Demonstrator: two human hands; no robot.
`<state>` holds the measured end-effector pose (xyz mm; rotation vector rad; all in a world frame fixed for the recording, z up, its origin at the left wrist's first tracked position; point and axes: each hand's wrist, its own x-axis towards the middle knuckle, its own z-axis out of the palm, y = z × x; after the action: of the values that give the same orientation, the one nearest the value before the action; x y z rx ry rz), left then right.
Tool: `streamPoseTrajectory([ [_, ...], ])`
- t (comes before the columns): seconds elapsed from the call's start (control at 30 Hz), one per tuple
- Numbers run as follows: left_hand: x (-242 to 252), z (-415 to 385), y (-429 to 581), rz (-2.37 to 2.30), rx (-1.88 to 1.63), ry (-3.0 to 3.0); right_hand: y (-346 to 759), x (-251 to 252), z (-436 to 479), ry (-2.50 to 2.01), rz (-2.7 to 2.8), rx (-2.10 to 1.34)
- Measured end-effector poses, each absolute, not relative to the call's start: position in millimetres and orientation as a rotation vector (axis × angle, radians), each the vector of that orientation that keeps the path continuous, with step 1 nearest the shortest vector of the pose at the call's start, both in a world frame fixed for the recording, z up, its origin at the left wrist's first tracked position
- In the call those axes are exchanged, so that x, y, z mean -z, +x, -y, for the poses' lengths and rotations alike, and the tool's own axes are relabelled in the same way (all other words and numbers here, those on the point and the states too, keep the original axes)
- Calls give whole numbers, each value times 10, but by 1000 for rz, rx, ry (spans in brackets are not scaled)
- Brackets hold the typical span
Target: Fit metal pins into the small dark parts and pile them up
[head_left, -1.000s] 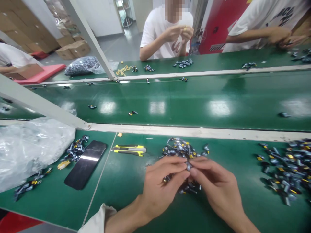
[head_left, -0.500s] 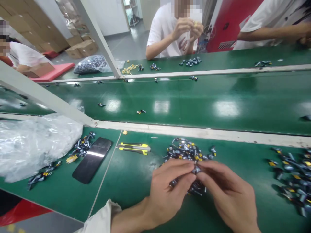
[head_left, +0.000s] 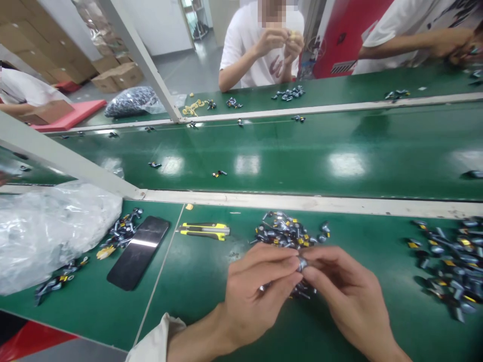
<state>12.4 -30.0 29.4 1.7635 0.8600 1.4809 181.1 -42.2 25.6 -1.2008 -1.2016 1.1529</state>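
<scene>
Between the fingertips of both hands is a small shiny metallic part, mostly covered by the fingers. My left hand pinches it from the left, and my right hand grips it from the right with thumb and forefinger. Just behind and beneath the hands lies a heap of small dark metallic parts with yellow bits, partly hidden by the fingers. A yellow and black utility knife lies left of that heap.
A black phone and a clear plastic bag lie to the left. Another pile of parts is at the right. Beyond a white rail runs a green belt with scattered parts. Co-workers sit across.
The whole view has shifted slightly. Both hands keep hold of the small part, which now shows a little more of its shiny face between the fingertips.
</scene>
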Motion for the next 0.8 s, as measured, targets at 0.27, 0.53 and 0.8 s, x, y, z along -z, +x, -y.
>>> streamPoseTrajectory([
  [0.27, -256, 350, 175, -889, -1463, 1820, 1741, -204, 502, -985, 1088, -1802],
  [0.53, -305, 423, 266, -834, -1339, 1658, 1704, -191, 566, -1311, 1469, -818],
  [0.8, -328, 318, 231, -595, -978, 1551, 1848, -270, 694, -1094, 1759, -845],
])
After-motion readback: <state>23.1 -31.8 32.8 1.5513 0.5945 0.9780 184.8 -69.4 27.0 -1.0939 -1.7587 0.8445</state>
